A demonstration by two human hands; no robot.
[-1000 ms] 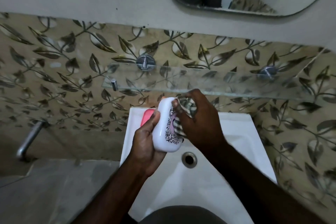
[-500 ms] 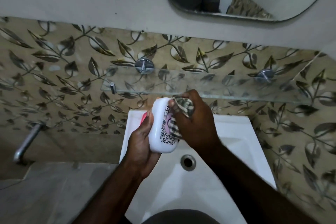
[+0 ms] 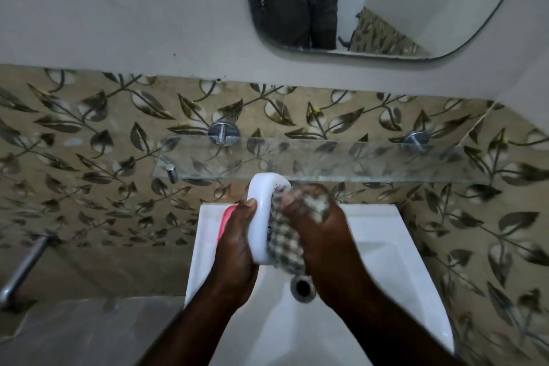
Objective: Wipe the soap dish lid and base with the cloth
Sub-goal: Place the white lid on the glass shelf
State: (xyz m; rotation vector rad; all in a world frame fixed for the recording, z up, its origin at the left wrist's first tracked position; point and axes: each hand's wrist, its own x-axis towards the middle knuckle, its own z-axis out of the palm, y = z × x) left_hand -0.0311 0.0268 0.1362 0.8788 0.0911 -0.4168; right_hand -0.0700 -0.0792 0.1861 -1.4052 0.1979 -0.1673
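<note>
Head view, looking down over a white sink (image 3: 386, 261). The left hand (image 3: 234, 249) holds the white soap dish lid (image 3: 263, 217) on edge above the basin, just in front of the glass shelf (image 3: 326, 157). Its grip is closed on the lid: the thumb lies along the near rim and the palm cups the outer side, while the fingers behind are hidden. Held this way, the printed face turns toward the right hand (image 3: 320, 235), which is likely why the lid stands upright rather than flat; any drips would also fall into the sink.

The right hand's grip is closed on the checked cloth (image 3: 285, 235), bunched and pressed flat against the lid's face, with fingers curled over its upper end. Both forearms converge from below, wrists slightly bent inward, so that each hand braces against the other's push.

A pink piece (image 3: 225, 221), probably the dish base, rests on the sink's back left corner, partly hidden by the left hand and apparently not yet wiped.
</note>
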